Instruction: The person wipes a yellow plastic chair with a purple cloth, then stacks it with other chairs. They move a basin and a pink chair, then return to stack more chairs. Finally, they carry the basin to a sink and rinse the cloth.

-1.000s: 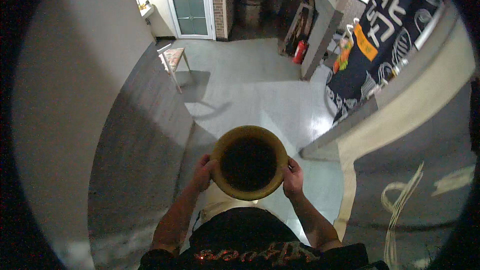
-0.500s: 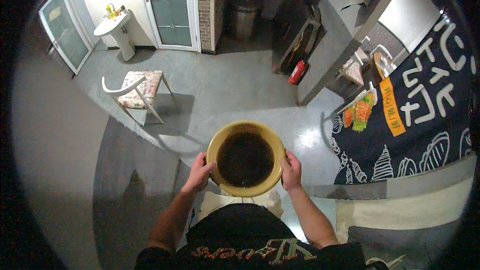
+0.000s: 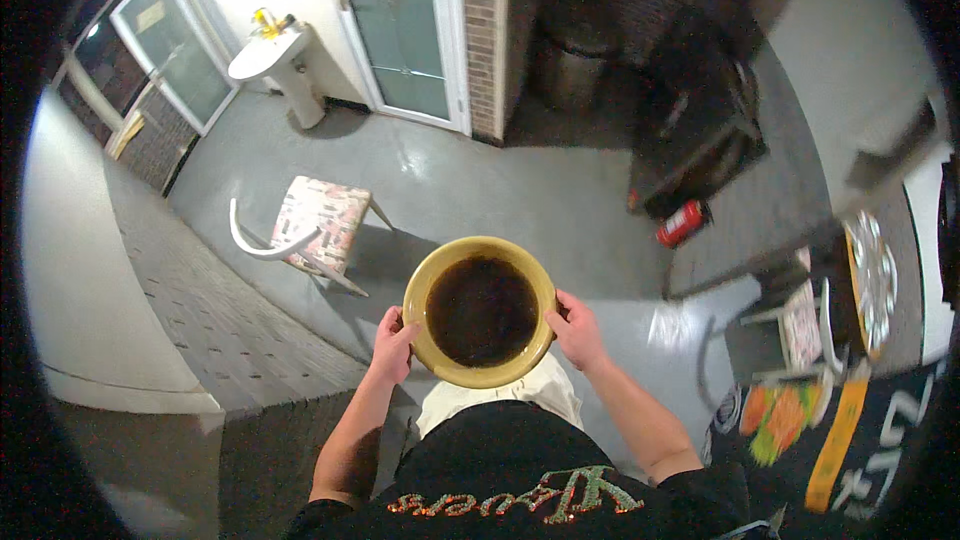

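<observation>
Out in front of my body I carry a yellow basin, held level by its wide rim. Dark brown liquid fills much of it. My left hand grips the rim on the left, thumb on top. On the opposite side, my right hand is closed round the rim in the same way. The undersides of the basin and most fingertips are hidden.
Ahead on the left stands a chair with a patterned seat. Farther off are a white pedestal sink and a glass-panelled door. A red fire extinguisher is at right, before a round table with another chair.
I have moved forward, and the view has turned slightly left. The chair, sink and extinguisher appear nearer, while the black printed banner has slid toward the lower right. Both hands keep hold of the basin.
</observation>
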Demonstrator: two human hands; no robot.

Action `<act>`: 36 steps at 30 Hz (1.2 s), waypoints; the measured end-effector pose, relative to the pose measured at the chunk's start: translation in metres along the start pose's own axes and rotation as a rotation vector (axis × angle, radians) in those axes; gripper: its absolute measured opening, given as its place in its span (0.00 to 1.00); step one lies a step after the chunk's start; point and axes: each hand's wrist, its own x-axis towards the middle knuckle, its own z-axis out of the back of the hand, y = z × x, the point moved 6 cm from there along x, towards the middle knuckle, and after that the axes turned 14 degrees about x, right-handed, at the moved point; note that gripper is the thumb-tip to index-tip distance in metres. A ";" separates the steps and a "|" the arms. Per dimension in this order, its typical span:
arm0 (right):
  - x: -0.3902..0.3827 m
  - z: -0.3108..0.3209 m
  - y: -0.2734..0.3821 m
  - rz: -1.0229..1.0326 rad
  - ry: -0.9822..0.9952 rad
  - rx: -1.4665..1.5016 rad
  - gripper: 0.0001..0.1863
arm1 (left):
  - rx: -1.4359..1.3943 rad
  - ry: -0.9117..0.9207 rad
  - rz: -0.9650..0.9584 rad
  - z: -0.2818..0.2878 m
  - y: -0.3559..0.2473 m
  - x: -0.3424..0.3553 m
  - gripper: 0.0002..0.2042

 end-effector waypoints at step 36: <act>0.973 -0.550 0.157 -0.141 0.698 -0.135 0.22 | -0.375 -0.609 -0.245 0.319 -0.363 0.745 0.13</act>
